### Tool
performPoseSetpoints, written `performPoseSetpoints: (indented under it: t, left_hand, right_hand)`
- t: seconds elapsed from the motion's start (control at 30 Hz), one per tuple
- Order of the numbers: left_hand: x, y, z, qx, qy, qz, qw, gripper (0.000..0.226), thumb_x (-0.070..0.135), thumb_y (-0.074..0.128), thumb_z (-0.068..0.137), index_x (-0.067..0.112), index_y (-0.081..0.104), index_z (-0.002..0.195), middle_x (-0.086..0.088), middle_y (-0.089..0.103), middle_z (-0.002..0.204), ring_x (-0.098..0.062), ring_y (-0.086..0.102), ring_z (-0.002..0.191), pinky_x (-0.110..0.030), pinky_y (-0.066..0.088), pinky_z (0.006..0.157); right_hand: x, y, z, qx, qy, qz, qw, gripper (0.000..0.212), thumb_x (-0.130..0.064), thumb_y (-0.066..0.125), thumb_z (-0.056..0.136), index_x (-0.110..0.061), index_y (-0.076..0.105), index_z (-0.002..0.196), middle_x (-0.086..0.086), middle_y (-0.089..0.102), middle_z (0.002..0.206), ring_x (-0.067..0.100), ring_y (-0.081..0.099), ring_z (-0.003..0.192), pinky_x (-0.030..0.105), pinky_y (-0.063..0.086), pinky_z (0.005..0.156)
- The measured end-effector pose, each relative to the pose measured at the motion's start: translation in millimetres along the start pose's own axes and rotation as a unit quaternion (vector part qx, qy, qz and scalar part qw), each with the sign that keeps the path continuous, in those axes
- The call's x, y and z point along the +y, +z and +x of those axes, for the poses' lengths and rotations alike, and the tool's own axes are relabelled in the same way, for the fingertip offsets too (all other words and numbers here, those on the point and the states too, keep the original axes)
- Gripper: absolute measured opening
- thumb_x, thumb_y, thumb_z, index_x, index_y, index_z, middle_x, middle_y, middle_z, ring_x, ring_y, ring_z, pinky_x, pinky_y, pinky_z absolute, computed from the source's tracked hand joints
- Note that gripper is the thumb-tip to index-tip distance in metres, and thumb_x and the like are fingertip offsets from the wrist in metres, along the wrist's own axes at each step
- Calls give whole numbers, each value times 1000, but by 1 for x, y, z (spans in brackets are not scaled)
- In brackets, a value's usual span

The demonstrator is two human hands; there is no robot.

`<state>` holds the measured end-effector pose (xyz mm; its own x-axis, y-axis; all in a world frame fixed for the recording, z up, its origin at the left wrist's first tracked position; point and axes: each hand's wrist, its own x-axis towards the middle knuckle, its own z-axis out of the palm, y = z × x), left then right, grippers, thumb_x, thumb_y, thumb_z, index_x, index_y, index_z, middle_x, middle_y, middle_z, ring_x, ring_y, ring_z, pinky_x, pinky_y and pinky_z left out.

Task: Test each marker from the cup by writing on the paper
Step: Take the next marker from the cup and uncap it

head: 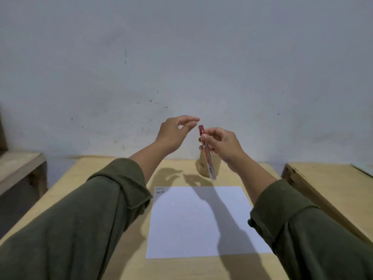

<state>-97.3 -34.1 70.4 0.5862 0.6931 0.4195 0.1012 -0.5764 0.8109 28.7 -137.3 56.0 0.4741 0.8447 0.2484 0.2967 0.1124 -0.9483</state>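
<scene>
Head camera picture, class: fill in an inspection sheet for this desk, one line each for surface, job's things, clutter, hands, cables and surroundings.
Surface: pale wooden table, shadows of the arms across it.
Job's things: white paper sheet lying flat, small black test marks in its far left corner; tan cup beyond the paper, mostly hidden; red-capped white marker held above it, cap still on.
Clutter: nothing seen.
Hands: right hand grips the marker; left hand empty, fingers near the cap.
Cables: nothing seen.
Surroundings: scuffed grey-white wall; other wooden furniture at both sides.
</scene>
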Motion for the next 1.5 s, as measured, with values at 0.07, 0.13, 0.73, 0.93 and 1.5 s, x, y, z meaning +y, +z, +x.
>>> performPoseSetpoints:
  t: [0.07,0.13,0.73,0.93,1.5]
  left_hand:
    - [5,-7,-15,-27,8,16,999,20,28,59,89,25,70,106,8,70,109,-3,57,101,-15,39,92]
    - [8,-12,-27,-36,13,28,999,18,25,61,87,24,71,103,8,71,103,-3,58,94,-8,37,84]
    - [-10,-58,-68,-48,-97,-64,992,14,26,49,95,27,57,83,10,62,91,-10,51,89,-23,38,74]
    - [-11,-61,-70,-36,-109,-93,989,16,22,48,95,25,56,81,4,61,96,-12,49,88,-22,39,72]
    - [-23,-44,-72,-25,-39,144,989,29,20,41,97,14,69,103,-1,64,95,-14,52,87,-6,35,61]
  right_hand:
    - [-1,8,-15,-6,-1,18,1000,15,-7,59,90,0,64,103,8,67,82,12,68,60,19,55,60]
    - [-5,15,-27,-9,3,40,999,16,-5,59,90,2,64,103,10,66,82,10,66,56,18,55,59]
    - [-26,25,-69,-260,130,201,936,39,-7,37,96,-23,61,121,3,70,113,17,69,98,34,51,80]
    - [-11,37,-66,-252,92,278,923,41,-13,57,85,-31,59,122,-5,70,114,16,66,106,32,51,82]
    - [5,68,-48,-39,38,271,961,12,-14,52,95,-6,61,95,3,61,63,11,58,54,17,46,51]
